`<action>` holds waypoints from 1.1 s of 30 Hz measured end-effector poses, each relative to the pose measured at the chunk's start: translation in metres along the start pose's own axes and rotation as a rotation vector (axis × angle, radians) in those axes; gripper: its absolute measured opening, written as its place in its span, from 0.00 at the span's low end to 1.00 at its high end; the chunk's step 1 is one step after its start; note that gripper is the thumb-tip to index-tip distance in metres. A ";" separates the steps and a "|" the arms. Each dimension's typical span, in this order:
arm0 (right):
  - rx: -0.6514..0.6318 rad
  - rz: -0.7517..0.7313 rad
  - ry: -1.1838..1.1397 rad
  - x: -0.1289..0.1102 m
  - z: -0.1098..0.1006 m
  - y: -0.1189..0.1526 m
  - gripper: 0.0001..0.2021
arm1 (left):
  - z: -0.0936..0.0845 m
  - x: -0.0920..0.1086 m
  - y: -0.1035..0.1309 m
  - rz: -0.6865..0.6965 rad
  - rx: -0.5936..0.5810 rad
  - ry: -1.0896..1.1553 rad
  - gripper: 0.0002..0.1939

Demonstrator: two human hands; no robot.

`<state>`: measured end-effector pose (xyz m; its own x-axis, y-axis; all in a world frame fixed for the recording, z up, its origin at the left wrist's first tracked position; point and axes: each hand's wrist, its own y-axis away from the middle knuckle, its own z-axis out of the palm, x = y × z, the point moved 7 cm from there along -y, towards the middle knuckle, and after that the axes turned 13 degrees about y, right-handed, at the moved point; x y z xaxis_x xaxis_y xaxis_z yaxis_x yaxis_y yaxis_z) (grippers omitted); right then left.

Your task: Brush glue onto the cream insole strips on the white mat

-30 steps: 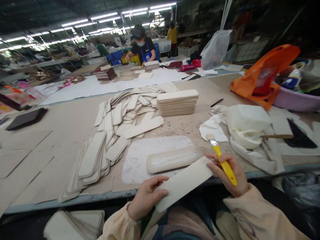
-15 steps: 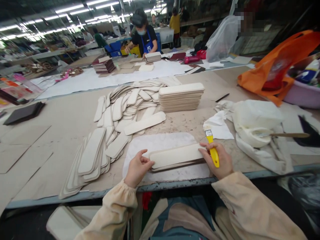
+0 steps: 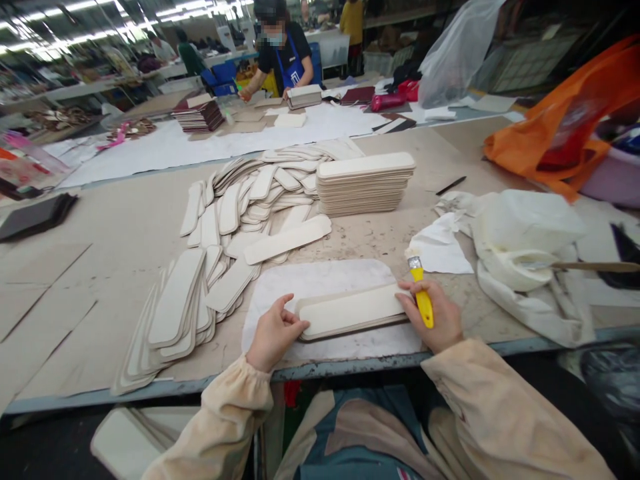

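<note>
A long cream strip with rounded ends [image 3: 353, 311] lies on top of another strip or several, slightly offset, on a white sheet [image 3: 280, 283] at the table's near edge. The fingertips of my left hand [image 3: 275, 331] close on the strip's left end. At its right end, my right hand [image 3: 440, 320] touches the strip with thumb and fingertips. That same hand also holds a paintbrush [image 3: 425, 303] by its yellow handle, bristles pointing up and away.
Behind the sheet stands a neat stack of strips [image 3: 365, 190]. Loose strips [image 3: 230, 210] spread to the left, with a fanned row [image 3: 175, 300] near the edge. To the right are a white plastic container [image 3: 530, 220] and an orange bag [image 3: 550, 140]. Across the table a co-worker [image 3: 287, 60] works.
The view has tilted down slightly. Both hands keep their places at the strip's ends, and the upper strip sits a little shifted over those below. The paintbrush stays in my right hand.
</note>
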<state>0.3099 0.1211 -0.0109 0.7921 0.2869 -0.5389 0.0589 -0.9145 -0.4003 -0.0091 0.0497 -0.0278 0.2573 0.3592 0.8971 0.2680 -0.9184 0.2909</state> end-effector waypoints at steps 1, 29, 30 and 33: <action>-0.003 -0.003 0.014 0.001 0.001 0.000 0.10 | 0.000 0.001 0.000 0.004 -0.005 -0.011 0.37; -0.248 -0.378 0.155 -0.056 0.033 0.036 0.13 | 0.007 0.004 -0.006 0.091 -0.094 -0.238 0.31; -0.242 -0.349 0.163 -0.046 0.028 0.032 0.13 | 0.007 0.004 -0.006 0.095 -0.097 -0.245 0.31; -0.194 -0.233 0.146 -0.017 0.015 0.018 0.13 | 0.008 0.004 -0.005 0.100 -0.097 -0.262 0.31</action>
<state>0.2881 0.1038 -0.0198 0.8215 0.4634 -0.3322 0.3521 -0.8706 -0.3438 -0.0024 0.0573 -0.0283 0.5121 0.2853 0.8102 0.1429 -0.9584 0.2472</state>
